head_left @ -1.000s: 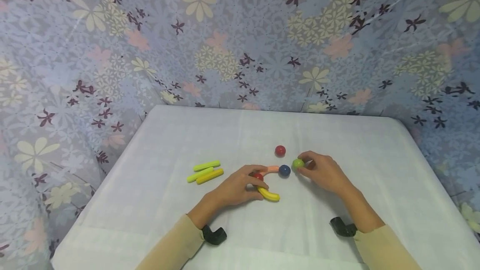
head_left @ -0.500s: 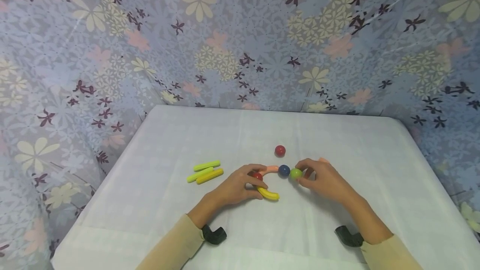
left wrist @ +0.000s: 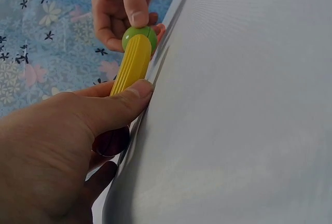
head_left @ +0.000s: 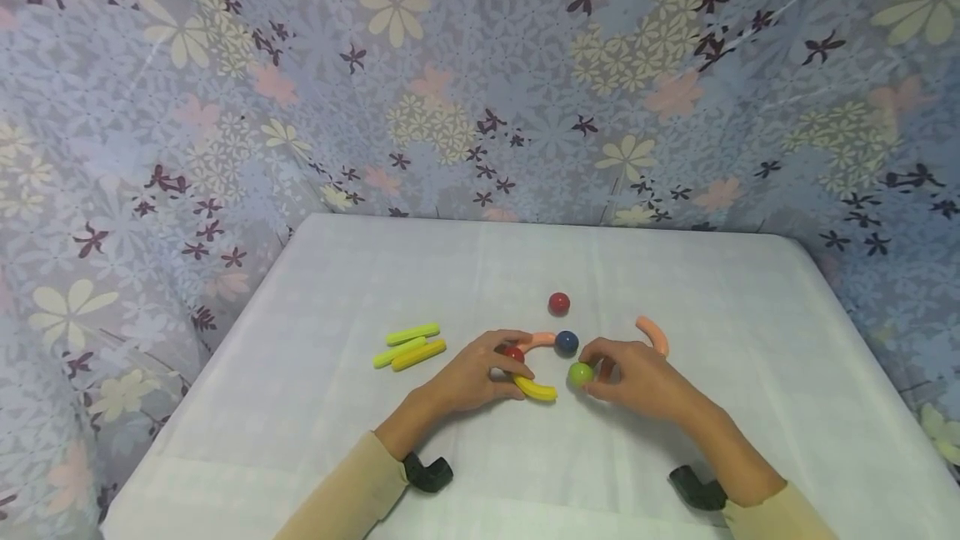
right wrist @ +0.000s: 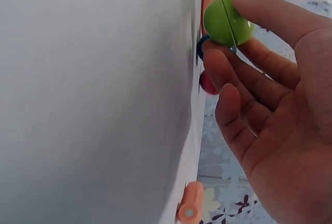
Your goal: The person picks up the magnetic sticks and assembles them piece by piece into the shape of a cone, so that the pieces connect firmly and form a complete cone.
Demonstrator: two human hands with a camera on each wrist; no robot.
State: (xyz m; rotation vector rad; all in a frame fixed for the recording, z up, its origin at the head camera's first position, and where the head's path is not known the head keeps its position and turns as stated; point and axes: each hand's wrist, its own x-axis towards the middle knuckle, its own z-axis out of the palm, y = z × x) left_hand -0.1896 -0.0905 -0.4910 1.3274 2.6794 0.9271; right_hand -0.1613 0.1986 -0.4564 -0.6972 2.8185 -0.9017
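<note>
Three straight rods [head_left: 410, 347] lie on the white cloth [head_left: 420, 273]; the left hand [head_left: 472, 373] grips a curved yellow rod [head_left: 537, 389] beside a red ball [head_left: 513, 354]; near a blue ball [head_left: 566, 343], the right hand [head_left: 641, 377] pinches a seamed green ball [head_left: 580, 374].

Right hand [head_left: 637, 377] at the green ball [head_left: 580, 374], thumb and fingers pinching it from its right; little finger bent, apart from the ball. Right wrist [head_left: 738, 457] below and right of ball, forearm slanting up-left toward it. Left hand [head_left: 472, 373] near, left of ball, thumb and fingers curled in a grip. Left wrist [head_left: 403, 430] farther left and lower, forearm slanting up-right toward ball. Both wrists bare, forearms sleeved.
</note>
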